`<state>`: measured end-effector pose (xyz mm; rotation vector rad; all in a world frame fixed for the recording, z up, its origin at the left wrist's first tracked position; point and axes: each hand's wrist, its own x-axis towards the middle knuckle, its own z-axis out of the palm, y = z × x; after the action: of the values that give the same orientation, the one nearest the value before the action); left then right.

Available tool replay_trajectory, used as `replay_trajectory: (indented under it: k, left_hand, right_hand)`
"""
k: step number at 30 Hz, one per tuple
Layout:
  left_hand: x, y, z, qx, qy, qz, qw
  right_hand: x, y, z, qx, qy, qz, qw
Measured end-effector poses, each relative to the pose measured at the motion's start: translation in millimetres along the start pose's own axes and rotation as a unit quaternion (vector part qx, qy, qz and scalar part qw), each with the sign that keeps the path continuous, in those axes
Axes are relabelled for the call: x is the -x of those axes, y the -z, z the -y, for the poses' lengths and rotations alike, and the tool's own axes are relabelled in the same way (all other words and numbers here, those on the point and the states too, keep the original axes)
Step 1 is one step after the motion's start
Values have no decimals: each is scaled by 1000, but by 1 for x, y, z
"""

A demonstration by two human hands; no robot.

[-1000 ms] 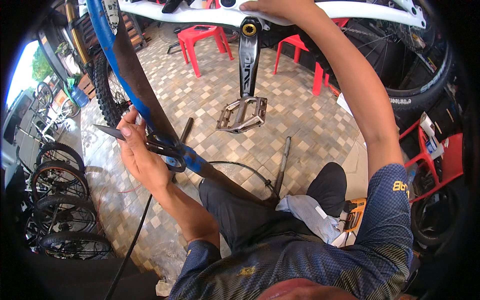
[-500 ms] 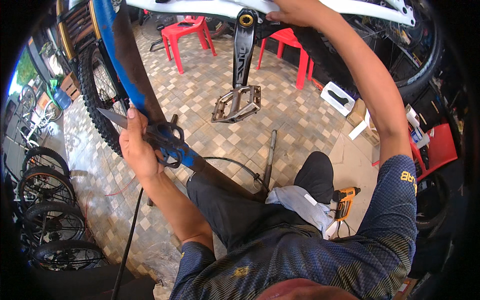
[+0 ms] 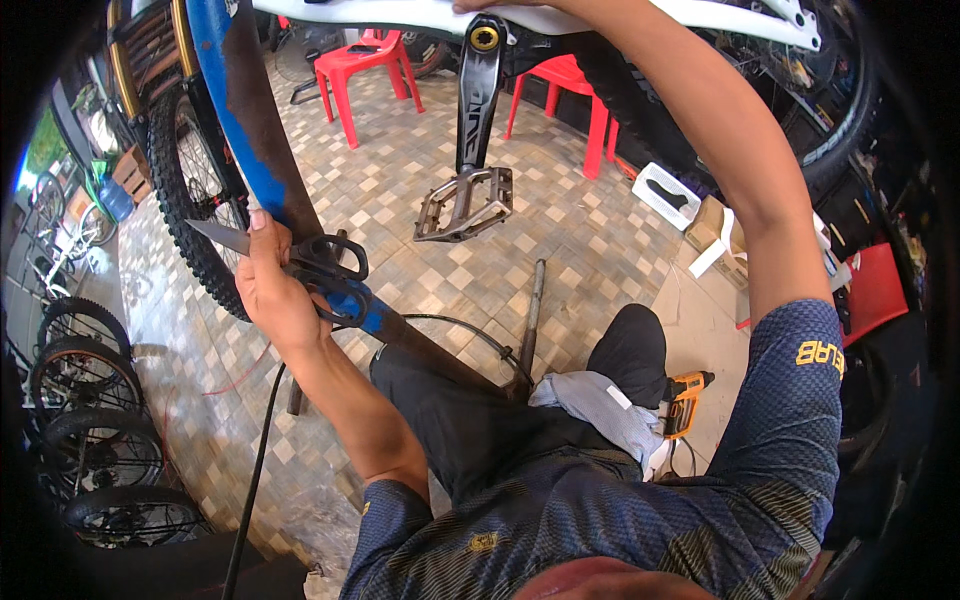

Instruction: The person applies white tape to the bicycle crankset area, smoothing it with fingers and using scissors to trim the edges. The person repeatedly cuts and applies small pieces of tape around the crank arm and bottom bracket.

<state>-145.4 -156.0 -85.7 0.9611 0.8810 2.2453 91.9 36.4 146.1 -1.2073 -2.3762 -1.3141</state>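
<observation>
My left hand (image 3: 278, 290) is closed around a pair of scissors (image 3: 222, 236), with the pointed blades out to the left and the black handle loops on the right. Behind them stands a repair stand post (image 3: 268, 160) with worn blue paint. At the top edge my right hand (image 3: 545, 4) touches the white bicycle frame (image 3: 390, 14); most of it is cut off, so its fingers cannot be made out. From that frame hangs a black crank arm (image 3: 478, 105), and at its lower end is a worn metal platform pedal (image 3: 465, 208).
Red plastic chairs (image 3: 352, 68) stand beyond the bike. An orange heat gun (image 3: 685, 403) lies by my right knee, near a grey cloth (image 3: 605, 415). A white tray (image 3: 665, 197) and cardboard box (image 3: 715, 235) sit at right. Several bicycle wheels (image 3: 95, 385) line the left.
My right hand has slid left and up along the white frame, toward the top edge. The left hand still holds the scissors in nearly the same place. The view has shifted slightly.
</observation>
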Motion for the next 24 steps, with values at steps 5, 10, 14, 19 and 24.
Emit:
replay_trajectory:
  k: [5,10,14,19,24]
  left_hand:
    - [-5,5,7,4,10,23,1000]
    - [-9,10,9,2,2,12,1000]
    - [-5,2,5,25,8,8,1000]
    - [-5,1,4,12,-12,2,1000]
    - [-5,5,6,28,12,0,1000]
  right_hand:
    - [12,3,-20,-109,-83,20,990]
    - [27,-16,-9,-68,-19,-30,997]
    - [39,-21,-13,-124,1,-42,991]
    - [50,-34,-29,-120,61,-53,989]
    - [57,-42,-33,-190,94,-62,975]
